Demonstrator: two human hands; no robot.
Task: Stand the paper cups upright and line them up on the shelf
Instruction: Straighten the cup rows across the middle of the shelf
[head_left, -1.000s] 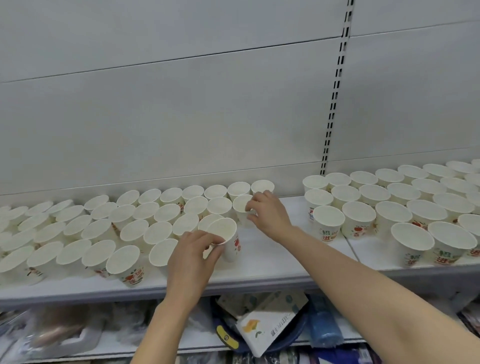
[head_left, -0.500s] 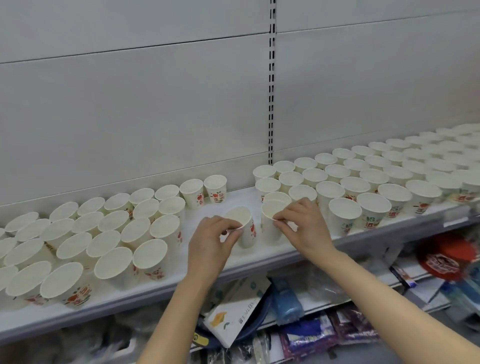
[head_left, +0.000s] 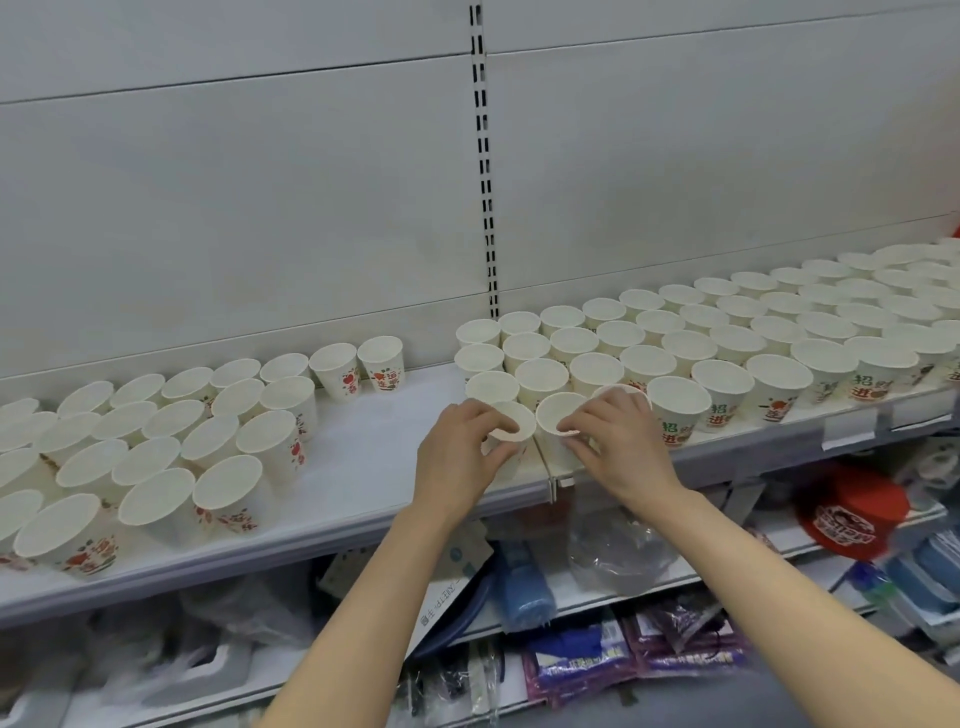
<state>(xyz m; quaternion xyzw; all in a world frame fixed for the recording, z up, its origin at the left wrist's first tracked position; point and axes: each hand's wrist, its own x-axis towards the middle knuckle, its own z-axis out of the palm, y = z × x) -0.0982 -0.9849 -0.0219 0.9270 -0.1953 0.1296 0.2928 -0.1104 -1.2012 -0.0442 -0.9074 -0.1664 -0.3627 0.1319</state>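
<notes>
From the head camera I see my left hand (head_left: 460, 452) pinching the rim of one upright paper cup (head_left: 514, 423), thumb and fingers curled round its near side. Just beside it, my right hand (head_left: 618, 447) pinches the near rim of a second cup (head_left: 558, 415) the same way. The two cups stand touching, rim to rim, at the front edge of the white shelf (head_left: 363, 467), right at the left end of the packed block of cups (head_left: 727, 338) that runs off to the right. A looser group of cups (head_left: 156, 441) stands well apart to the left, with bare shelf between it and my hands. Below the shelf lie packaged goods (head_left: 597, 660), partly hidden by my forearms.
</notes>
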